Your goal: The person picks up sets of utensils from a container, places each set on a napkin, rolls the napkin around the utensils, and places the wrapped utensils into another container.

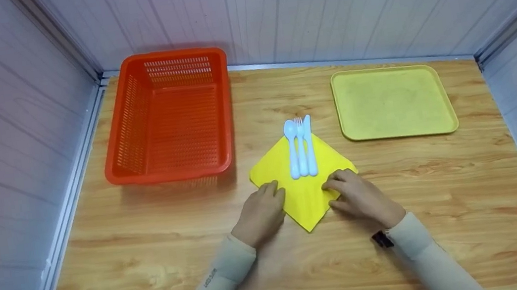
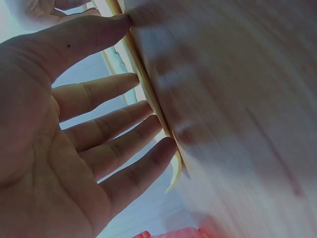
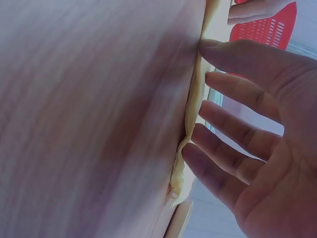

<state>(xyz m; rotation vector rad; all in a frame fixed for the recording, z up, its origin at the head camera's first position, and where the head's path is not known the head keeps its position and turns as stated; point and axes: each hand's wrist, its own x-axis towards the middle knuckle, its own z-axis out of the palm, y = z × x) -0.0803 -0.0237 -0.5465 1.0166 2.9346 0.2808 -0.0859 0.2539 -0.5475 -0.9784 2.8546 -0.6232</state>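
A folded yellow napkin (image 1: 307,206) lies on the table like a diamond, one corner towards me. On its upper half lie a light-blue spoon (image 1: 292,153), fork (image 1: 302,156) and knife (image 1: 311,155), side by side, their heads reaching past the top corner. My left hand (image 1: 260,214) touches the napkin's lower left edge. At the lower right edge rests my right hand (image 1: 364,198), its fingertips on the cloth. Both wrist views show the fingers spread and loosely extended, with the fingertips along the napkin's edge (image 3: 191,116) and nothing gripped.
A red plastic basket (image 1: 227,119) with slotted walls stands at the back left of the wooden table (image 1: 155,268). At the back right lies a shallow yellow tray (image 1: 393,102). Pale panel walls (image 1: 270,8) enclose the back and both sides.
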